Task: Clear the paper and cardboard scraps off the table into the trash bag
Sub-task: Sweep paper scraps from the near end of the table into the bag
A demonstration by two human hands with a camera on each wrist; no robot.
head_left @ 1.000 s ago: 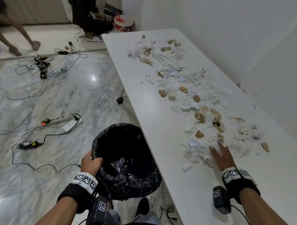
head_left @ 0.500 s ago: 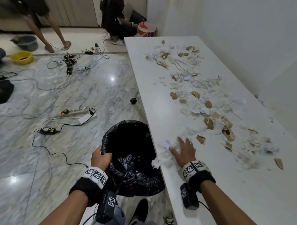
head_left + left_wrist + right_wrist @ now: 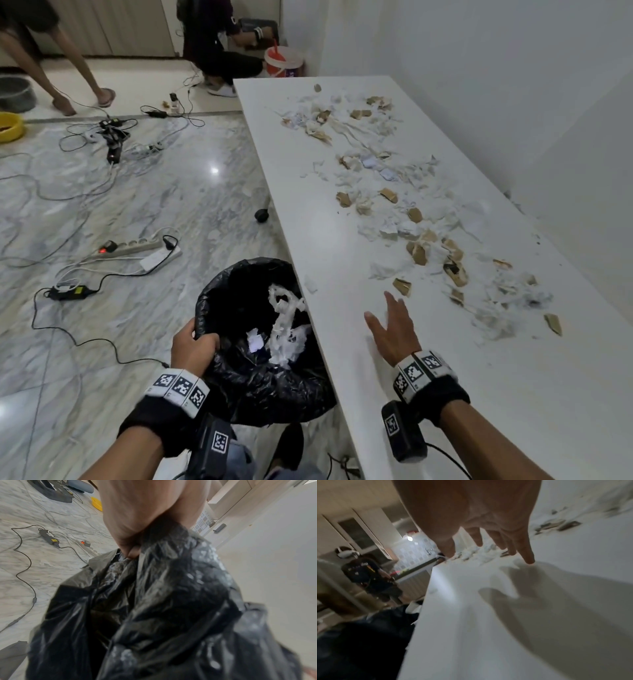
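Note:
A black trash bag (image 3: 250, 373) hangs open just left of the white table (image 3: 513, 394), with white paper scraps (image 3: 284, 329) inside it. My left hand (image 3: 191, 346) grips the bag's near rim; the left wrist view shows the fingers (image 3: 130, 551) pinching the black plastic (image 3: 171, 601). My right hand (image 3: 392, 329) is flat and spread over bare tabletop near the front edge, holding nothing. In the right wrist view its fingers (image 3: 528, 555) point at the table surface. White paper and brown cardboard scraps (image 3: 418, 240) lie strewn along the table's middle and far end.
Cables, a power strip (image 3: 137, 246) and adapters lie across the marble floor on the left. A wall runs along the table's right side. Two people (image 3: 219, 44) and a white bucket (image 3: 284, 61) are beyond the table's far end. A yellow bowl (image 3: 10, 126) sits far left.
My right hand swept a heap of white scraps left over the table edge into the bag, then drew back onto the table, empty. My left hand kept its hold on the bag.

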